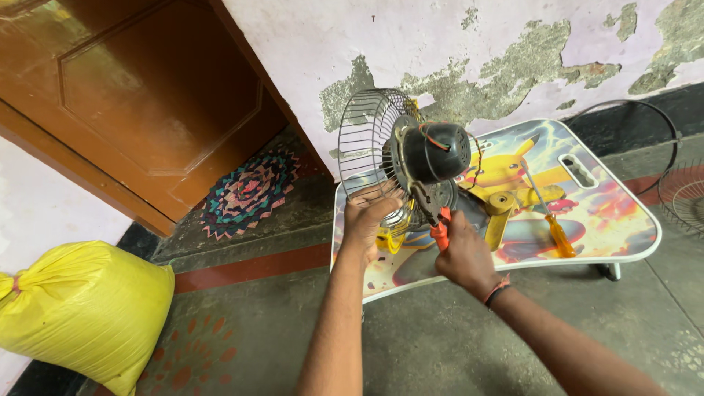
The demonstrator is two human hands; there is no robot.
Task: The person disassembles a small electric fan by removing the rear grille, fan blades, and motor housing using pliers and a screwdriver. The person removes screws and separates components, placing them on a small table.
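A small fan with a black motor housing (438,150) and a wire grille (364,136) stands on a low white table (623,253) with a colourful cartoon print. My left hand (369,215) grips the lower edge of the grille and steadies it. My right hand (464,253) holds pliers with orange handles (440,231), their jaws up against the back of the motor. A yellow fan bracket (500,207) lies just right of the motor. Beside it rests a screwdriver with an orange handle (561,235).
A brown wooden door (147,95) stands open at the left, with a patterned round mat (249,192) below it. A full yellow sack (84,308) sits at lower left. Another wire grille (686,194) lies at the right edge. The wall's paint is peeling.
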